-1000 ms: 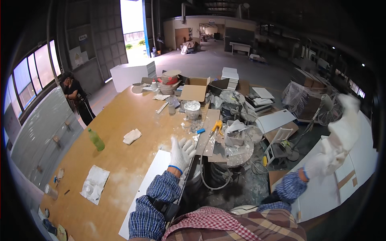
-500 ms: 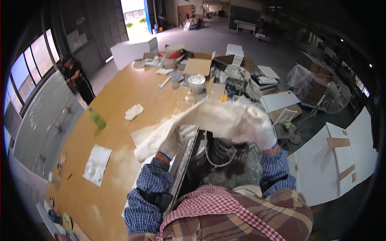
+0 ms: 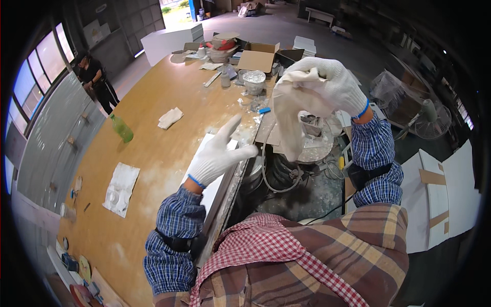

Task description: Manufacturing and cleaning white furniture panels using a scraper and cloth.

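A cream-coloured cloth (image 3: 290, 110) hangs from my right hand (image 3: 327, 84), whose gloved fingers are closed on its top. Its loose end drops over the clutter beyond the table's edge. My left hand (image 3: 217, 156), in a white knit glove with a blue cuff, has thumb and forefinger spread and holds nothing. It hovers over a white panel (image 3: 210, 194) lying along the right edge of the wooden table (image 3: 148, 169). Below the cloth stands a round, dust-covered surface (image 3: 319, 151) beside a grey hose (image 3: 266, 174).
On the table are a green bottle (image 3: 121, 129), a folded cloth (image 3: 170, 118) and a white sheet (image 3: 121, 189). A foil-covered bowl (image 3: 254, 82) and cardboard box (image 3: 258, 57) stand farther back. A fan (image 3: 429, 120) is at right; another person (image 3: 94, 82) stands at far left.
My left hand has let go of the cloth and opened. My right hand has risen with the cloth, which now hangs down instead of stretching between both hands.
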Demonstrator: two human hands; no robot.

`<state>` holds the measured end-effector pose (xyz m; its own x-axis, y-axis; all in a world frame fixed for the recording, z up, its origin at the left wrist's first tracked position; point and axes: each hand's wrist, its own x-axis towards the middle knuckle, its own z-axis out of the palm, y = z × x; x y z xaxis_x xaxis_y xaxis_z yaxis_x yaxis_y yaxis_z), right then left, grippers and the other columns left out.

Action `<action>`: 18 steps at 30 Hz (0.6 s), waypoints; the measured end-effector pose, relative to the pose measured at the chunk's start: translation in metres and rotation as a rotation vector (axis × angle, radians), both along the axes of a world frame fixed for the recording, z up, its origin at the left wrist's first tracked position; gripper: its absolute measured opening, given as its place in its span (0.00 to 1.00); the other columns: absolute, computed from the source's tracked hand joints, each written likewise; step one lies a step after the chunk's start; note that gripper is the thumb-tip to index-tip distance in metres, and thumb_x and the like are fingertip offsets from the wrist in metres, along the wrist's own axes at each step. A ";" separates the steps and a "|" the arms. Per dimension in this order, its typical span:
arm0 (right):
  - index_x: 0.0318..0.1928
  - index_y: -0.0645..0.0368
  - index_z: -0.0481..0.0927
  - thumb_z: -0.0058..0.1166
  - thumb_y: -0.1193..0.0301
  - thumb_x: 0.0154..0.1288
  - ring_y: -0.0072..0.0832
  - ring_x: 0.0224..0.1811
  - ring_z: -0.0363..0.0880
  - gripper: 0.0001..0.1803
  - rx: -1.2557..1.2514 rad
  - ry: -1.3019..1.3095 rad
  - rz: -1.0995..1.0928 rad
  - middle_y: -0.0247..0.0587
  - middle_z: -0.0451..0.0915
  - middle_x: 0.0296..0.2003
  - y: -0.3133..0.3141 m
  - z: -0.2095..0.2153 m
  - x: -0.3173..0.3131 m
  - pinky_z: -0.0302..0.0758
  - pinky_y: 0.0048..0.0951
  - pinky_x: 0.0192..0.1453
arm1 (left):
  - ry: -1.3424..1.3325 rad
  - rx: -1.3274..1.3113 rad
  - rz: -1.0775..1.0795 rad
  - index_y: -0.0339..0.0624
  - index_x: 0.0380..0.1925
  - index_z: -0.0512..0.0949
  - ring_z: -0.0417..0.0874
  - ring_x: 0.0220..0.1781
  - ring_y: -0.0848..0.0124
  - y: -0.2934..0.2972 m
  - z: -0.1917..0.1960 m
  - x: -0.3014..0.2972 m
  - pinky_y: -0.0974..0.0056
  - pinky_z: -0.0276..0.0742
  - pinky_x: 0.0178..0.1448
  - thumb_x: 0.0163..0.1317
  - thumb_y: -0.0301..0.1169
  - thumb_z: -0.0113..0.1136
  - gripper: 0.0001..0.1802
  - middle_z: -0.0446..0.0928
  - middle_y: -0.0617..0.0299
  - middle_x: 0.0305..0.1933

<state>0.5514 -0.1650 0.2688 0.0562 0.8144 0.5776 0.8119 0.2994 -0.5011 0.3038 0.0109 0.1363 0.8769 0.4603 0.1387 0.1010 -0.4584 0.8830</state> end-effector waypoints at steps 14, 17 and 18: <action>0.48 0.60 0.87 0.68 0.72 0.65 0.27 0.41 0.87 0.12 0.130 -0.308 -0.042 0.41 0.88 0.39 0.048 0.000 -0.006 0.82 0.27 0.48 | 0.216 -0.015 -0.070 0.37 0.43 0.87 0.81 0.36 0.74 0.001 0.023 0.022 0.66 0.77 0.46 0.65 0.55 0.68 0.28 0.86 0.59 0.35; 0.48 0.60 0.87 0.67 0.72 0.65 0.28 0.42 0.87 0.12 0.144 -0.309 -0.057 0.41 0.88 0.40 0.055 0.000 0.000 0.82 0.28 0.48 | 0.273 -0.067 -0.075 0.33 0.46 0.85 0.81 0.43 0.73 -0.008 0.034 0.017 0.64 0.78 0.50 0.66 0.48 0.70 0.26 0.85 0.60 0.40; 0.48 0.60 0.87 0.67 0.73 0.65 0.28 0.42 0.87 0.12 0.152 -0.338 -0.067 0.42 0.88 0.41 0.055 0.001 -0.001 0.82 0.28 0.48 | 0.158 -0.104 -0.091 0.32 0.47 0.85 0.81 0.44 0.72 -0.007 0.028 0.015 0.63 0.78 0.51 0.66 0.50 0.69 0.27 0.85 0.58 0.41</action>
<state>0.5506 -0.1096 0.2700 -0.1081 0.7187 0.6869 0.9441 0.2907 -0.1557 0.3191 0.0035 0.1639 0.9227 0.3825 -0.0479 0.2040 -0.3789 0.9027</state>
